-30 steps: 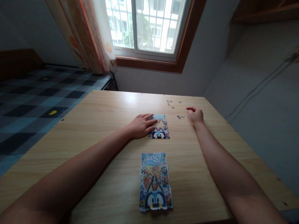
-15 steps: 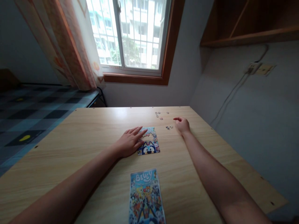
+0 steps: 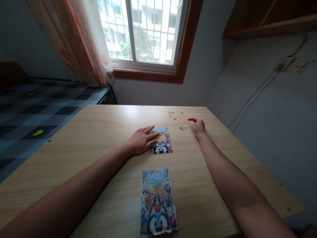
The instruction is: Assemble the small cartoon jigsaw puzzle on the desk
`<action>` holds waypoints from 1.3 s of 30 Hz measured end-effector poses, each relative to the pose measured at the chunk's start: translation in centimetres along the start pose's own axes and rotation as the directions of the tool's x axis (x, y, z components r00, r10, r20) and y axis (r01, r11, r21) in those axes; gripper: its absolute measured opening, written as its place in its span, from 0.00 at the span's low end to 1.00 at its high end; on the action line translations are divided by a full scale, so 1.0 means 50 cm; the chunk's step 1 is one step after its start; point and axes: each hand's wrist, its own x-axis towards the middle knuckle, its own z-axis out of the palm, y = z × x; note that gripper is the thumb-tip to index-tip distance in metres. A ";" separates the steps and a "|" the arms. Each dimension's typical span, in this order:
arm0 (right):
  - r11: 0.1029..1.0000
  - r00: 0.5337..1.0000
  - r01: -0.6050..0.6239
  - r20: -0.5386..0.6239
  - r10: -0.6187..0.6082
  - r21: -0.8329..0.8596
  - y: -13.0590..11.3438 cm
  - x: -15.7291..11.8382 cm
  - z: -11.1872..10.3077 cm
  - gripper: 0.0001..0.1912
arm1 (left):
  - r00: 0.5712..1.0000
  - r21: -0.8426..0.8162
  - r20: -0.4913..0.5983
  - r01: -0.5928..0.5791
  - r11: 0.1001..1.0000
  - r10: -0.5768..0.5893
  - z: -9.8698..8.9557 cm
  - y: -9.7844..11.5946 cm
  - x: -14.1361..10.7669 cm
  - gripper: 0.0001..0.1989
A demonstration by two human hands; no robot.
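My left hand [image 3: 141,141] lies flat with its fingers spread over the left part of a partly assembled jigsaw puzzle [image 3: 166,148]. The puzzle shows a blue cartoon dog's face at its near edge, and a gap with bare table shows in its middle. To the right, my right hand [image 3: 197,126] rests on the table with its fingers curled together, the fingertips toward the left. Whatever may be between those fingers is too small to make out. Just left of it lie a few loose puzzle pieces [image 3: 181,128].
More loose pieces [image 3: 174,119] are scattered farther back on the wooden table [image 3: 111,120]. A colourful "Bluey" packet [image 3: 158,201] with the same picture lies in front of the puzzle. Beyond the table are a window [image 3: 153,36], a checked bed [image 3: 49,102] and a right-hand wall.
The camera view has tipped slightly downward and left, so more of the packet shows. Both hands keep about the same places relative to the puzzle and pieces.
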 end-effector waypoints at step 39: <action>0.999 1.000 -0.015 -0.013 0.014 -0.037 -0.006 -0.007 -0.008 0.22 | 1.000 -0.011 0.015 -0.010 1.000 0.010 -0.009 0.013 -0.001 0.27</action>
